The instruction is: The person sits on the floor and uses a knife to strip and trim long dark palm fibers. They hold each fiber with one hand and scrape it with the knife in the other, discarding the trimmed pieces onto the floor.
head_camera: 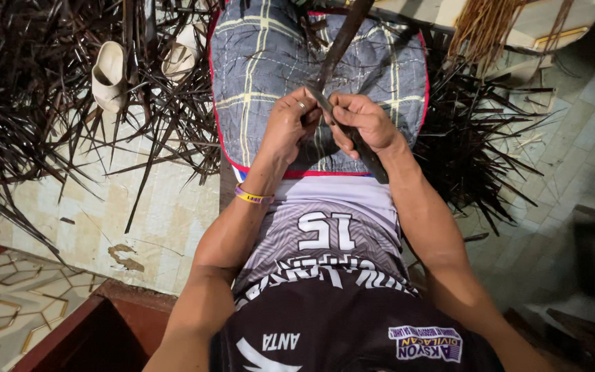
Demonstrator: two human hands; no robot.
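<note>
Over the lap, both hands meet above a grey checked cloth (256, 69) spread across the thighs. Left hand (289, 127), ring on one finger and a yellow-purple band (253, 197) at the wrist, has its fingers clenched around a dark leaf strip (342, 38) that runs up and away toward the top of the view. Right hand (363, 122) grasps a knife (361, 148), fingers wrapped tight, dark handle end jutting down toward the waist. Blade meets the strip right between the two hands; its exact angle is hard to read, thumbs partly cover it.

Judgement on doing this well: keep the strip taut along its length, lay the blade shallow against it, left thumb clear of the edge, work over the cloth so the legs stay covered.

Surroundings: heaps of dark dried leaves (43, 89) on both sides, a pair of pale sandals (110, 74) among those at left, a bundle of thin tan sticks (480, 24) at upper right, a tiled floor (573, 138).
</note>
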